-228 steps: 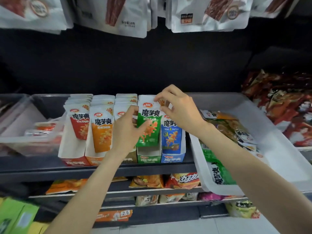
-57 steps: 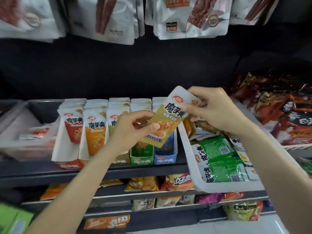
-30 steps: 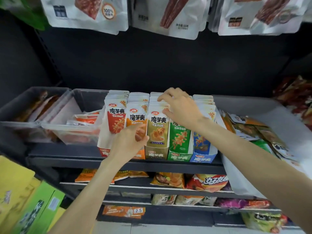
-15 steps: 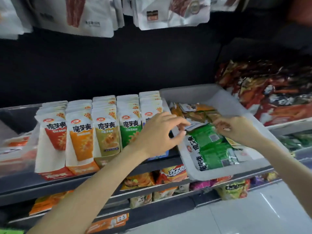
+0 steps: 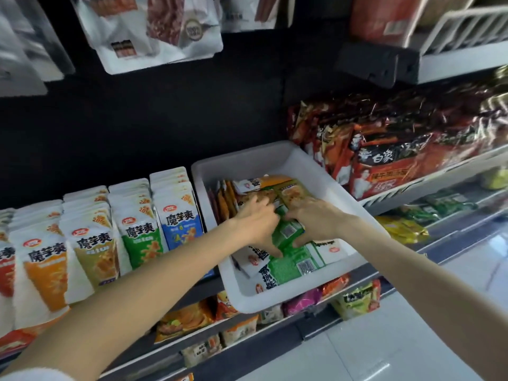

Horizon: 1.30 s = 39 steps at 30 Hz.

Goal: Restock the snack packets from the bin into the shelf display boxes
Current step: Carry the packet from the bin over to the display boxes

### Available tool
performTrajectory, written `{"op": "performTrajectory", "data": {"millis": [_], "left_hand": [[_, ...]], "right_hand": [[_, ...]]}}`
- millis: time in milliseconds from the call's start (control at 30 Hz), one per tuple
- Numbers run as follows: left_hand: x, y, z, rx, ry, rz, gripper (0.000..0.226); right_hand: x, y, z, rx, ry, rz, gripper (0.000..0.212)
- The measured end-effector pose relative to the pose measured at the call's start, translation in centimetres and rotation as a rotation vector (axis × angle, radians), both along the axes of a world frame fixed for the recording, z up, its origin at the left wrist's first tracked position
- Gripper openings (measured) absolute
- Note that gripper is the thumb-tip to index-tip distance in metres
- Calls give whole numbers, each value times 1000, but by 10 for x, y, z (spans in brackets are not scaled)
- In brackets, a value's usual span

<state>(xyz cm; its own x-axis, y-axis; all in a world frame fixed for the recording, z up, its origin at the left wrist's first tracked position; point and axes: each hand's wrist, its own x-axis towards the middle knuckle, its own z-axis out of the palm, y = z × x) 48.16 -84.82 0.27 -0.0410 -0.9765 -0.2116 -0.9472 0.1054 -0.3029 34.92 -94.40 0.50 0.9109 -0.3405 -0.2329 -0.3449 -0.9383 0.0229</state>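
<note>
A white bin (image 5: 275, 303) stands on the shelf at centre right, holding green packets (image 5: 291, 265) at the front and olive and orange packets (image 5: 291, 188) at the back. Both my hands are inside it. My left hand (image 5: 255, 224) lies with spread fingers on the packets, its thumb pressing a green one. Fingers and thumb of my right hand (image 5: 316, 218) curl on a green packet (image 5: 288, 231) between the two hands. Left of the bin stand full rows of orange (image 5: 46, 268), olive (image 5: 96, 257), green (image 5: 143, 243) and blue (image 5: 181, 226) packets; their display boxes are mostly hidden.
Red noodle multipacks (image 5: 398, 160) fill the shelf right of the bin. White pouches (image 5: 165, 28) hang above. Lower shelves (image 5: 192, 320) carry more snack bags under the bin. A pale floor (image 5: 412, 339) shows at the lower right.
My left hand has left the shelf rows and moved right into the bin. My right hand has shifted onto the green packets. The view has swung toward the bin.
</note>
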Motion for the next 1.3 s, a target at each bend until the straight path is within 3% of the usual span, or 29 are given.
{"op": "performTrajectory", "data": {"millis": [133,233,300,367,433,500,600,733,833,967,1067,1133,1233,1300], "left_hand": [[-6,5,12,-31,79,24,49],[-4,18,29,-86,238,90,38],[3,32,44,-228,564,224,35],[16,48,55,-500,946,340,28],[26,62,62,-843,1204,353,37],[31,68,62,-1049,1378,366,49],[33,73,58,-959,1545,493,41],[28,81,51,-672,1755,548,26],[24,93,48,-754,1739,507,23],[32,126,46,-853,1433,441,28],[43,157,40,-830,1345,438,31],[52,178,37,-900,1276,461,29],[69,205,32,-1091,1106,552,20],[82,217,26,-1182,1037,639,18]], "right_hand": [[1,-1,2,-61,-121,108,47],[-3,-2,11,-63,-259,146,25],[-10,-6,21,-72,-425,114,21],[-19,-9,33,54,-656,13,18],[-26,-8,42,298,-797,-110,13],[-27,2,47,604,-813,-226,5],[-20,18,48,914,-907,-380,11],[-6,47,51,1062,-922,-414,6],[8,70,53,1019,-841,-335,18],[30,89,63,870,-897,-276,42],[51,101,80,814,-949,-96,57],[72,111,87,755,-859,46,49],[107,129,89,598,-770,229,12],[128,141,86,552,-804,294,21]]}}
